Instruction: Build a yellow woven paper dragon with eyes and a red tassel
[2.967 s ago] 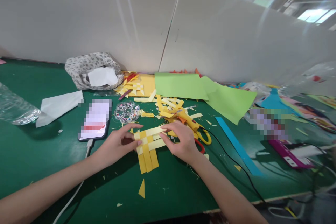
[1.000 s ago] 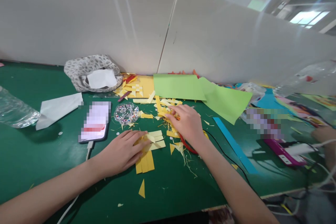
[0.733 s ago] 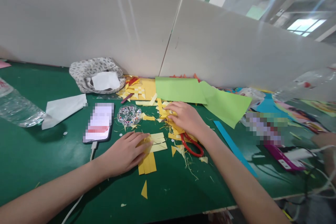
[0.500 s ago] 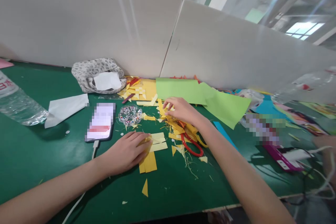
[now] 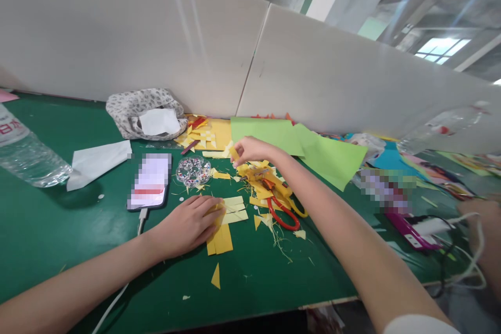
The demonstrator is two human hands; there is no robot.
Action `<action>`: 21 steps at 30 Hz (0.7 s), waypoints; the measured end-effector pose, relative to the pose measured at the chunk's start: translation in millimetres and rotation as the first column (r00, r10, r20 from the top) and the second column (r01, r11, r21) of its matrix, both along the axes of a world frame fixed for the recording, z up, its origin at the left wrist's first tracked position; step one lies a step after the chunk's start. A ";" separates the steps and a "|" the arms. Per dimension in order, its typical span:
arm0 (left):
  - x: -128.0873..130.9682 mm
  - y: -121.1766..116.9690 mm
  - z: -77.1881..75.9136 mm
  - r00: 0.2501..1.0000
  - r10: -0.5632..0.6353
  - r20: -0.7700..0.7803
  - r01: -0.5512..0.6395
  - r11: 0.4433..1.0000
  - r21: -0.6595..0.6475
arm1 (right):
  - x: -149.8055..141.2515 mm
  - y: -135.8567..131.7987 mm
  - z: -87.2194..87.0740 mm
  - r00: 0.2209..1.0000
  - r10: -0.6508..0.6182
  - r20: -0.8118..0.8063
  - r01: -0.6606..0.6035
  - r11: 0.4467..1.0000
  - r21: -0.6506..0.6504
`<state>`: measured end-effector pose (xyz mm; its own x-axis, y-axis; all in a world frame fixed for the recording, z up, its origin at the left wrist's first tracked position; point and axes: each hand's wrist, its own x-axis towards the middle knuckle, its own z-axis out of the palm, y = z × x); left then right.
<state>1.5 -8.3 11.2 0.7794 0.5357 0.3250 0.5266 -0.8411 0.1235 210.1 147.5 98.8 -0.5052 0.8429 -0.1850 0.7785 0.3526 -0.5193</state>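
So the biggest thing around is a pale grey divider wall (image 5: 136,42) running along behind the clear flower-shaped bead case (image 5: 193,171), and next up is the green tabletop (image 5: 164,302) the case sits on. Then it's a couple of light green paper sheets (image 5: 329,156), behind the case and off to its right, and a clear water bottle (image 5: 35,154) well left of it, tilted over. A spotted cloth pouch (image 5: 125,115) slumps behind the case, to its left. The left hand (image 5: 193,222) is in front of the case, palm down, its grip loose and flat rather than closed around anything, fingers lying on the woven paper piece. The right hand (image 5: 252,150) is up behind the case on its right side. Phone (image 5: 151,182) is just left of the case with a cable plugged in. That woven paper piece (image 5: 223,237), yellow and cream, lies in front of the case, slightly to the right, partly covered by fingers. Red-handled scissors (image 5: 287,217) are right of the case, a bit in front, in messy yellow scraps. Smallest is the yellow paper strip (image 5: 234,153), right and slightly behind the case, pinched in the right grip, thumb and fingers closed on it.
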 end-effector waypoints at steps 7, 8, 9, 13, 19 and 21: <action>-0.6 -0.1 -0.5 1.000 0.002 -0.022 -0.003 1.000 -0.021 | -10.6 1.1 -5.5 0.952 -0.130 -0.279 0.197 0.954 0.227; -0.5 -0.3 -0.7 1.000 0.007 -0.013 -0.007 1.000 -0.026 | -8.6 -0.2 -8.4 0.949 -0.128 -0.288 0.197 0.955 0.222; -0.5 -0.5 -0.9 1.000 0.014 0.000 -0.014 0.999 -0.034 | -5.4 -2.1 -11.4 0.949 -0.126 -0.287 0.191 0.959 0.211; -0.7 -1.3 -3.3 0.997 0.057 0.055 -0.052 0.996 -0.074 | 16.0 -12.2 -18.8 0.951 -0.149 -0.271 0.220 0.942 0.253; -1.9 -1.4 -6.9 0.993 0.072 0.092 -0.065 0.995 -0.080 | 56.0 -39.1 -18.2 0.960 -0.263 -0.099 0.276 0.816 0.509; -2.1 -1.3 -6.7 0.994 0.081 0.074 -0.075 0.994 -0.083 | 66.1 -55.1 -22.1 0.954 -0.298 -0.022 0.260 0.792 0.552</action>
